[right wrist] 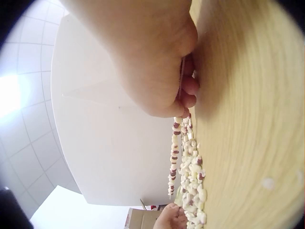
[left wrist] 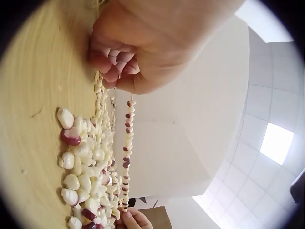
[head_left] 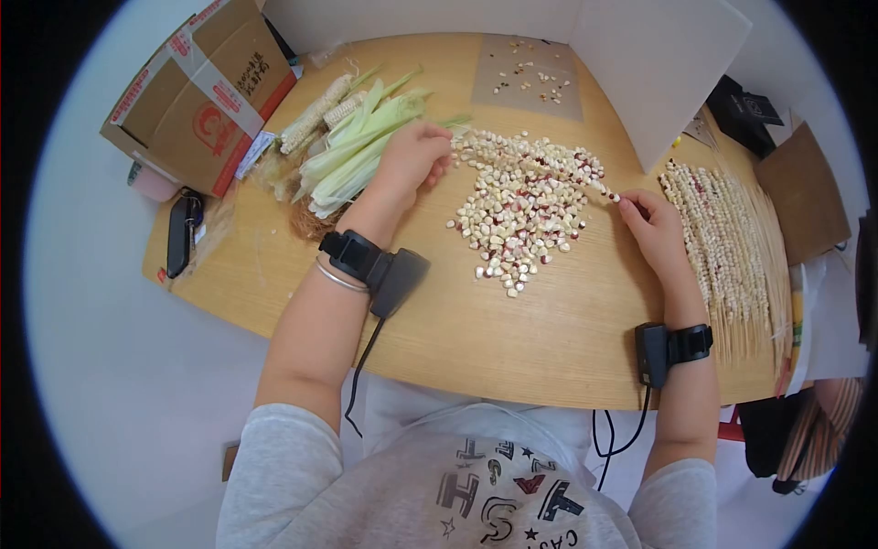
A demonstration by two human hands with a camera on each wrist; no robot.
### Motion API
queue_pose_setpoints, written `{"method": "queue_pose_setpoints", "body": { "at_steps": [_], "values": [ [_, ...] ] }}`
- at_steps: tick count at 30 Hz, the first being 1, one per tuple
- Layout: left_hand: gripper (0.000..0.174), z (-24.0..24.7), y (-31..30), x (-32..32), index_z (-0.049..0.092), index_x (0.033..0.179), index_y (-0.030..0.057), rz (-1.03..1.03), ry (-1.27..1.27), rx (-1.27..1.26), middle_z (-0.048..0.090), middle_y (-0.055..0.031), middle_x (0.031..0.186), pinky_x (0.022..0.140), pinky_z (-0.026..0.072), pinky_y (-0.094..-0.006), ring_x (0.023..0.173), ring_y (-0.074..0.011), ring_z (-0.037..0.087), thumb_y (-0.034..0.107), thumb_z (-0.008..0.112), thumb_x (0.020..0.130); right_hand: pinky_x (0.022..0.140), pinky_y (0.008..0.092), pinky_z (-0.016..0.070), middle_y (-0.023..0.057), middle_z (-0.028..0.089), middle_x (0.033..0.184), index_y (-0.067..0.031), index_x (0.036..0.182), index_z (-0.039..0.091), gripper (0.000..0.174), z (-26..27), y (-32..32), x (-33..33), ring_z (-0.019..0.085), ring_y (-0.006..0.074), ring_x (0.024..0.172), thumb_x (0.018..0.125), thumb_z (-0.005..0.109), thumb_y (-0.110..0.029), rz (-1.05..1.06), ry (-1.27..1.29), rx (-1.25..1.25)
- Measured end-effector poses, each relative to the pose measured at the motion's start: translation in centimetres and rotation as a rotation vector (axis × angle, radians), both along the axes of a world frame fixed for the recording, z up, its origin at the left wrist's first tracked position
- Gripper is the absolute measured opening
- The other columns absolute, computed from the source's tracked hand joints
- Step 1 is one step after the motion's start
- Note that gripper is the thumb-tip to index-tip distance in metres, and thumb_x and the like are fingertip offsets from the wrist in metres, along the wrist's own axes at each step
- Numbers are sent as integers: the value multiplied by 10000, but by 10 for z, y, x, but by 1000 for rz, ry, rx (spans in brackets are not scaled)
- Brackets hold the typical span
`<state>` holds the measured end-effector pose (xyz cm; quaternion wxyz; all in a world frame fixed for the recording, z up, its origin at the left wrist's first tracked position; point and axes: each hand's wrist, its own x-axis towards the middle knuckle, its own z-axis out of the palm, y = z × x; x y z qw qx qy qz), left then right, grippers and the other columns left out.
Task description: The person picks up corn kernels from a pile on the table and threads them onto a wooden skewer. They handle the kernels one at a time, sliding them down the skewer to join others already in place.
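A thin skewer strung with cream and dark red corn kernels spans the space between the two hands. My right hand pinches its right end between thumb and fingers; part of the bare stick shows inside that hand. At the other end my left hand has curled fingers close to the tip, at the left edge of the kernel pile; I cannot tell what lies between its fingertips. Loose kernels, mostly cream with some dark red, spread on the table under the skewer.
Left of the pile lie corn cobs and green husks, behind them a cardboard box. Finished kernel skewers form rows at the right. A white panel stands behind; scattered kernels lie on a grey mat.
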<state>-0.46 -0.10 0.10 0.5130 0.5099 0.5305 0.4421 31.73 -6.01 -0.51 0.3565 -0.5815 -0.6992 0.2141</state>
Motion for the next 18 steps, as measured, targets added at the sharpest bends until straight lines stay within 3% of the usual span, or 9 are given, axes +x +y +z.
{"method": "queue_pose_setpoints", "body": {
  "at_steps": [5,12,18],
  "values": [
    [186,-6,5,-5,537,961,0,38,-350,-48,560,-43,698,475,419,-207,567,-90,509,48,555,782,581,250,416,87,599,706,32,888,607,209,1,1,0,522,132,625,813,581,-161,-2,12,16],
    [170,-10,11,-12,533,980,-8,80,-306,6,583,-74,756,514,445,-209,598,-104,527,75,534,831,590,256,423,88,598,705,28,884,608,196,3,-1,-3,527,139,628,808,578,-151,-5,-14,10],
    [194,-5,7,-6,499,1025,-34,127,-401,-84,607,-149,887,631,515,-261,740,-183,606,65,469,861,592,260,426,94,597,707,20,879,608,189,1,1,-1,529,150,624,805,580,-152,7,-5,10]
  ]
}}
